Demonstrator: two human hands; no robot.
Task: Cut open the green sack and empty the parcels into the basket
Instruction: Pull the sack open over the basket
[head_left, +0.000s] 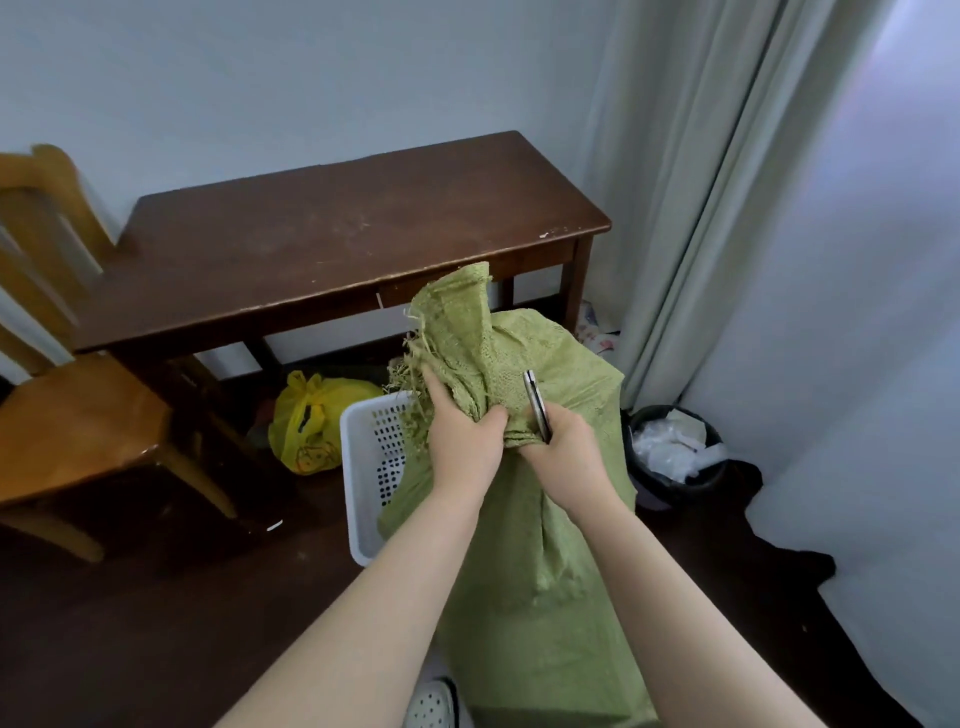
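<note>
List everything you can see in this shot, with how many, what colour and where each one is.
green sack: one, green woven, upright on the floor at centre, neck bunched
basket: one, white perforated plastic, on the floor left of the sack, partly hidden by it
cutting tool: one, dark and metallic, in the right hand at the sack's neck
table: one, dark brown wood, against the wall
chair: one, light brown wood, at far left
plastic bag: one, yellow, tied, on the floor under the table
bin: one, dark, holding pale waste, right of the sack
curtain: one, pale grey, at right
shoe: one, white perforated, bottom edge
left hand: gripping the sack's neck
right hand: holding the cutting tool
</note>
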